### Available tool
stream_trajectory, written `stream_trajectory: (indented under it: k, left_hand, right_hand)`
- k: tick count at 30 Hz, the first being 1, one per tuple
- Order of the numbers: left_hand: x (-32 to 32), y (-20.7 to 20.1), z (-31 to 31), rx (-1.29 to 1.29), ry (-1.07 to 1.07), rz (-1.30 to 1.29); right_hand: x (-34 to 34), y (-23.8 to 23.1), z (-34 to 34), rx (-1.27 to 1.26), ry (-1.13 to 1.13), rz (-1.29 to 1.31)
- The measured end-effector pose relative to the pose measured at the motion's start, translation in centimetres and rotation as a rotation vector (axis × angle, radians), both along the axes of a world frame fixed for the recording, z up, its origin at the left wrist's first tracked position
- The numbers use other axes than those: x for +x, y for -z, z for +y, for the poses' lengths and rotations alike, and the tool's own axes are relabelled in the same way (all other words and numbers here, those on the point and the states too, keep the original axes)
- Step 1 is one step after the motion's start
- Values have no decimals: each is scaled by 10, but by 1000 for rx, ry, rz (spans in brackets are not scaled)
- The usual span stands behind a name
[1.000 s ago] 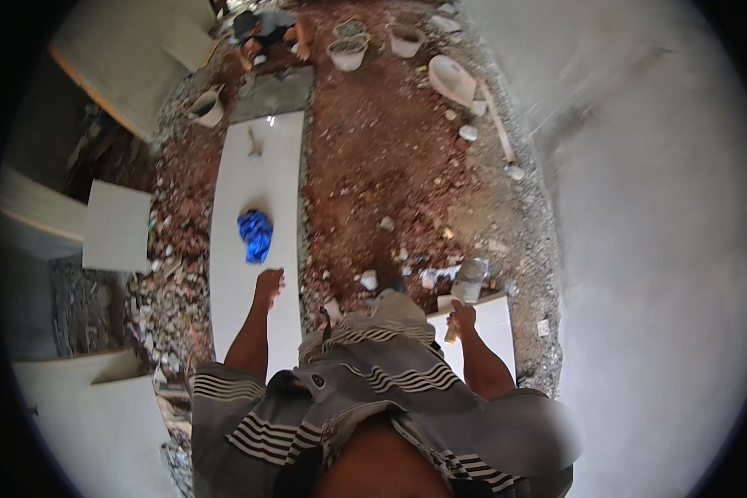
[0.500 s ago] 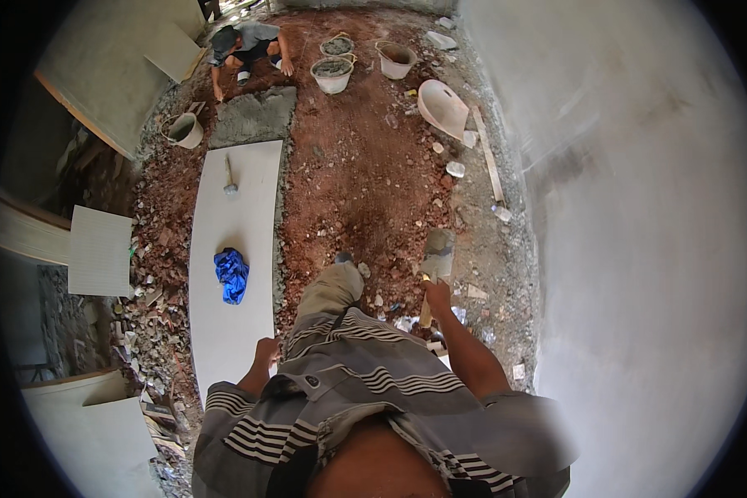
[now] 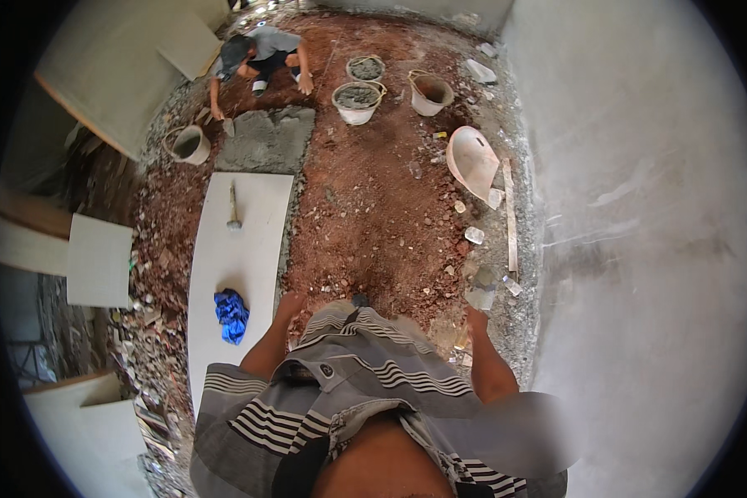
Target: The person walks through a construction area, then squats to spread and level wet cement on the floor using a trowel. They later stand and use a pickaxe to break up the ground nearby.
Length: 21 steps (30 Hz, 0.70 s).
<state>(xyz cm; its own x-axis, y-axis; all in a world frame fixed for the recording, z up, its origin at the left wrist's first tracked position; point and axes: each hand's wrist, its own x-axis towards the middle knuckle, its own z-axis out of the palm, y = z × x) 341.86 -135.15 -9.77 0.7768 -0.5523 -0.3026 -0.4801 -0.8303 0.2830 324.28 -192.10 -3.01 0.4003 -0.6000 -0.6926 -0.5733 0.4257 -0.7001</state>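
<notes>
At my right side, my right hand (image 3: 476, 320) is closed round the handle of a flat-bladed shovel. Its grey, square blade (image 3: 480, 295) shows just beyond the fingers, above the rubble. My left hand (image 3: 290, 307) hangs low beside the right edge of a long white tile slab (image 3: 253, 249); its fingers are too indistinct to read. On that slab lie a hammer (image 3: 234, 217) and a crumpled blue plastic bag (image 3: 231, 315). Wet grey mortar (image 3: 266, 141) is spread at the slab's far end.
A co-worker (image 3: 261, 54) squats beyond the mortar with a trowel (image 3: 229, 127). Mortar-filled buckets (image 3: 356, 113), another bucket (image 3: 429, 101) and a pale basin (image 3: 471, 162) stand on the red soil. A wooden strip (image 3: 510, 216) lies along the right wall (image 3: 639, 232).
My view has shifted, so the slab and buckets sit lower in the picture. My right hand and the shovel have moved rightward. The co-worker's hand is now by a trowel at the mortar.
</notes>
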Motion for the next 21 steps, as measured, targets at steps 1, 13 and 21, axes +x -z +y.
stream_trajectory:
  k: [1,13,21]
  left_hand:
    - [28,-12,-18,-145,-227,278]
    - [323,-97,-198,-492,-1041,767]
    - [387,-41,-240,-227,-918,608]
  right_hand:
    - [9,4,-1,-17,15,6]
    - [143,35,-30,1,-12,188]
    - [371,17,-198,63,-175,148]
